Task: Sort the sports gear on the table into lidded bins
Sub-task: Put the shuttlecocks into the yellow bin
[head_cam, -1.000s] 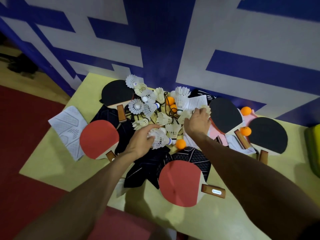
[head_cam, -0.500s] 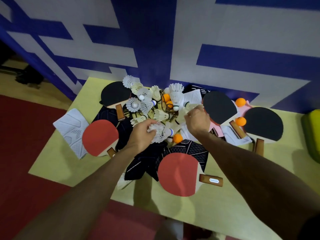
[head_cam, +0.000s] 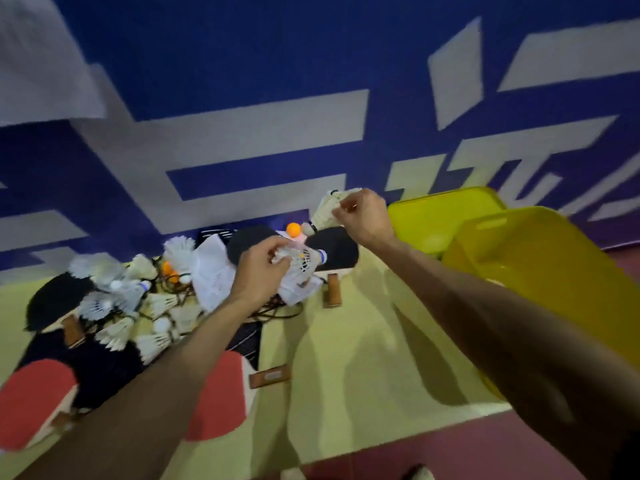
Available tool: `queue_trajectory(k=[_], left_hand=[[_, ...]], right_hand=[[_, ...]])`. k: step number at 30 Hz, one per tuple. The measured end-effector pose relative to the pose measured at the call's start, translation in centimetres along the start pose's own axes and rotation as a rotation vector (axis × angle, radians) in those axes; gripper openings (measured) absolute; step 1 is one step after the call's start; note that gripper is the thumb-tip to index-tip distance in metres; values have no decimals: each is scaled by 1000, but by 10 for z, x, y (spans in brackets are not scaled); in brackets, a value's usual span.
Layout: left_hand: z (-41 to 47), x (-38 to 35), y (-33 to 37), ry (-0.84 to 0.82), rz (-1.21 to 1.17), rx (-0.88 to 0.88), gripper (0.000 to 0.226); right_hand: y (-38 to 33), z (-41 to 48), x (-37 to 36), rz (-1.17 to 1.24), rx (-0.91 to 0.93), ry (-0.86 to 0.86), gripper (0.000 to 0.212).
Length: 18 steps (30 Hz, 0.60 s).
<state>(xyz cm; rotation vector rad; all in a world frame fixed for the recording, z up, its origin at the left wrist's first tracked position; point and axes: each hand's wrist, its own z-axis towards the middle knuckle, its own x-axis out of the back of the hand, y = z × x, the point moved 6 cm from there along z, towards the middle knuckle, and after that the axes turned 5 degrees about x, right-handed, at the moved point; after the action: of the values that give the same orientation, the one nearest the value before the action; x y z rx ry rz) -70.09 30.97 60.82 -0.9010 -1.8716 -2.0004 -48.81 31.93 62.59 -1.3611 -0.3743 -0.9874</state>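
shuttlecocks [head_cam: 300,264] sit bunched in your left hand [head_cam: 258,271], fingers curled round the feathers, just above a black paddle [head_cam: 341,252]. your right hand [head_cam: 363,218] pinches a cream shuttlecock [head_cam: 327,211] higher up, close to the yellow bin [head_cam: 554,271] (open-topped, so probably where both loads go). loading both hands likely saves trips; a heap of shuttlecocks [head_cam: 128,306] waits on the table [head_cam: 363,341].
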Motion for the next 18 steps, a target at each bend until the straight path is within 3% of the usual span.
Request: queue_trajectory(k=[5, 10, 15, 18], left_hand=[[-1, -122, 135, -96, 56, -174, 27], [-16, -221, 219, -223, 90, -282, 28], [-29, -287, 255, -311, 166, -304, 31], [-32, -305, 255, -362, 261, -301, 34]], right_hand=[[107, -21, 154, 51, -112, 93, 27], [206, -60, 262, 112, -241, 100, 25], [271, -96, 308, 148, -276, -13, 19], [289, -104, 295, 81, -299, -242, 21]])
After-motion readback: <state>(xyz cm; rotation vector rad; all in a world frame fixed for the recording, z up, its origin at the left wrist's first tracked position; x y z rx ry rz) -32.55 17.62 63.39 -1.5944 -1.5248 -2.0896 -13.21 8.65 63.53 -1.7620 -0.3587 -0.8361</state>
